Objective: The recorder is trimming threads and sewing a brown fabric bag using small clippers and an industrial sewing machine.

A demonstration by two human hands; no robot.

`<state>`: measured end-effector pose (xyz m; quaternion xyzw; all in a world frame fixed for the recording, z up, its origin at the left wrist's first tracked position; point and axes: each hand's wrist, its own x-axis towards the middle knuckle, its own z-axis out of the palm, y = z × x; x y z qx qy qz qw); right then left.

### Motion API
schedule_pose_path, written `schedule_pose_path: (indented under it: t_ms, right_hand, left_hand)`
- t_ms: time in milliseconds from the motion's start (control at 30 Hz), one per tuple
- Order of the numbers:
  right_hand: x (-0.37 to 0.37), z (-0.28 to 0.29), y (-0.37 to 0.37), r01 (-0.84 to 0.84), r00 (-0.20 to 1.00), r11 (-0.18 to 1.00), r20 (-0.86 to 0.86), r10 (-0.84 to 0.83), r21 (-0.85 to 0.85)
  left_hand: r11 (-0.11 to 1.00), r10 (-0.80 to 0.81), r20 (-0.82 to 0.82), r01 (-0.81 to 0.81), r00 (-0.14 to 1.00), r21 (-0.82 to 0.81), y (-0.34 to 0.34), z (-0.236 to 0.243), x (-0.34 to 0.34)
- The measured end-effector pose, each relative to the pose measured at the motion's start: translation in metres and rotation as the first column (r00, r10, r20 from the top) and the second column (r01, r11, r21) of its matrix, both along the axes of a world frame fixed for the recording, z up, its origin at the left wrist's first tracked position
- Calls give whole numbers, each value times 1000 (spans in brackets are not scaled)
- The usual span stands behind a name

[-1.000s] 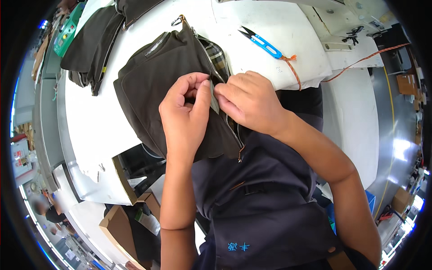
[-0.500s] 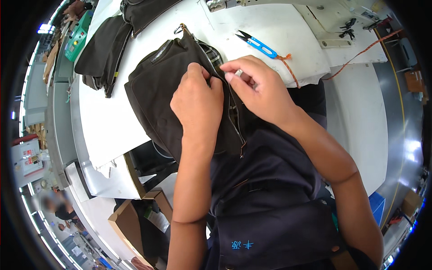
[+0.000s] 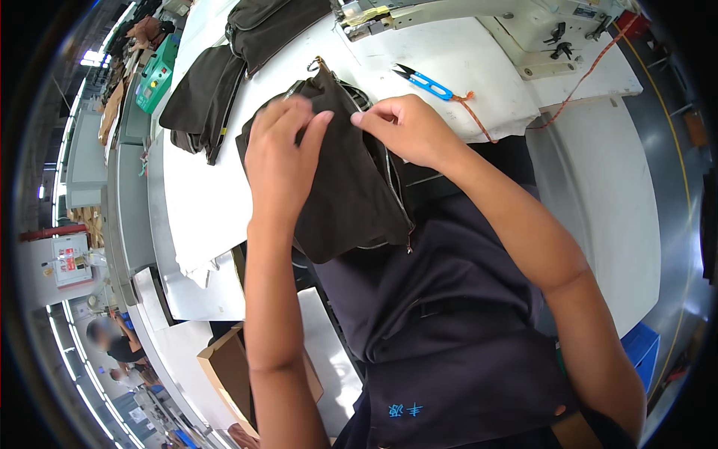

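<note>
A dark brown fabric bag [image 3: 348,187] lies partly on the white table and partly over my lap. Its long metal zipper [image 3: 394,183] runs down the right side, and a metal ring clip [image 3: 313,64] sits at its top. My left hand [image 3: 280,161] is over the bag's upper left, thumb apart from the fingers, whose tips are slightly blurred. With fingers curled, my right hand [image 3: 411,129] is at the upper zipper edge, thumb tip against or just over the cloth. What it holds, if anything, is hidden.
Blue thread snips [image 3: 428,82] with an orange cord [image 3: 479,120] lie on the table [image 3: 202,213] at right, below a sewing machine [image 3: 535,37]. Two more dark bags [image 3: 198,101] [image 3: 273,30] lie at the upper left. An open cardboard box [image 3: 224,367] stands lower left.
My left hand has moved left and its fingers have spread. My right hand stays near the zipper; the small whitish thing seen in its fingers no longer shows. The view has shifted.
</note>
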<state>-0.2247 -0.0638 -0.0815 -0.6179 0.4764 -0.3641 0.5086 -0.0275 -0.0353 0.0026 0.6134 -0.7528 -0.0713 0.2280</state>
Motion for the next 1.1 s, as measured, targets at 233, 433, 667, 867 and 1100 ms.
schedule_pose_path:
  t_ms: [233, 433, 667, 867, 1100]
  right_hand:
    - [14, 9, 18, 110, 989, 994, 100, -111, 9]
    - [16, 17, 26, 74, 883, 950, 422, -204, 304]
    - [25, 25, 24, 68, 844, 955, 494, -210, 290]
    - [29, 49, 13, 140, 890, 977, 411, -196, 163]
    - [25, 53, -4, 31, 882, 993, 464, -82, 117]
  left_hand:
    - [833, -440, 321, 515, 839, -204, -93, -23, 12]
    - [767, -641, -28, 640, 767, -44, -126, -15, 13]
    - [735, -669, -129, 677, 732, 26, -141, -2, 15]
    - [620, -750, -153, 765, 643, 174, -165, 29, 18]
    - [392, -692, -474, 835, 544, 385, -182, 66, 45]
